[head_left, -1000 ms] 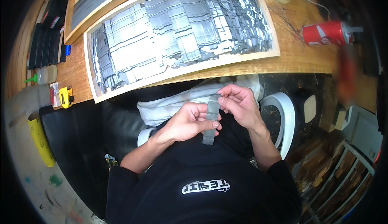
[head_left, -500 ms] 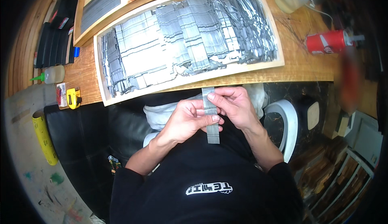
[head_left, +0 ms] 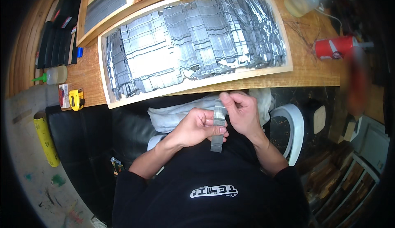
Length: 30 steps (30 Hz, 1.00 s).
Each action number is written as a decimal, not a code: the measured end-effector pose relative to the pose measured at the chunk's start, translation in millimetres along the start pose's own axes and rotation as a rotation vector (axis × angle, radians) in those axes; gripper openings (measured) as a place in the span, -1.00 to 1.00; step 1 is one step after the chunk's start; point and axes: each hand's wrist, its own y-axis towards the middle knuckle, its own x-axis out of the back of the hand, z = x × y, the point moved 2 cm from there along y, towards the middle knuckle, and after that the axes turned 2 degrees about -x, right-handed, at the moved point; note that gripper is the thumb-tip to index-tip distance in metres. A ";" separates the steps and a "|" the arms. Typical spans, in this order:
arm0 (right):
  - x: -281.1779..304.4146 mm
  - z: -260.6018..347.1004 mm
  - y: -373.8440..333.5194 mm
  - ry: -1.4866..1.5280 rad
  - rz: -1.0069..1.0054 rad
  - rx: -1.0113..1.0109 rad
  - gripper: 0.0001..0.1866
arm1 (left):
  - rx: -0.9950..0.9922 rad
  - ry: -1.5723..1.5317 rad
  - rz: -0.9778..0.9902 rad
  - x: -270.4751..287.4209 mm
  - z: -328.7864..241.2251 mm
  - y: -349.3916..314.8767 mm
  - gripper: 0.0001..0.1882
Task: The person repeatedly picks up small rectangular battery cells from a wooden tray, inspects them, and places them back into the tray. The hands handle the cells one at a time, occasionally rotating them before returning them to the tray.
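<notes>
My left hand (head_left: 191, 130) is closed on a narrow grey strip (head_left: 217, 145) with dark cross-lines, its thumb pressed flat on the strip's middle. My right hand (head_left: 243, 112) pinches the upper end of the same strip between thumb and fingers. The strip stands nearly upright in front of my black shirt, its lower end hanging free. Just beyond both hands, a shallow wooden tray (head_left: 197, 80) lies slantwise on the workbench (head_left: 312, 74). Rows of similar thin grey strips (head_left: 197, 43) fill it, neat at the left and jumbled at the right.
A second wooden frame (head_left: 91, 32) lies behind the tray. On the bench's right are a squeeze bottle (head_left: 302, 2) and a red can (head_left: 335, 48). At its left stand a green-tipped bottle (head_left: 55, 75) and a yellow tool (head_left: 76, 100). A white curved armrest (head_left: 298, 131) is at my right.
Both hands and the strip have lowered slightly toward me. The strip's top now bends or tilts at my right fingers. The bench and tray have shifted a little in view.
</notes>
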 end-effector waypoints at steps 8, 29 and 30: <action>63.4 -61.5 -4.3 -0.664 -0.389 0.014 -0.65 | 0.030 0.021 -0.108 17.2 17.8 33.7 -0.81; 42.6 -91.9 -9.1 0.178 0.200 -0.299 -0.70 | 0.192 0.210 0.057 -11.7 38.4 82.4 -0.93; 46.7 -94.0 -6.4 0.109 0.110 -0.339 -0.69 | 0.230 0.127 0.095 -11.2 39.0 80.1 -0.92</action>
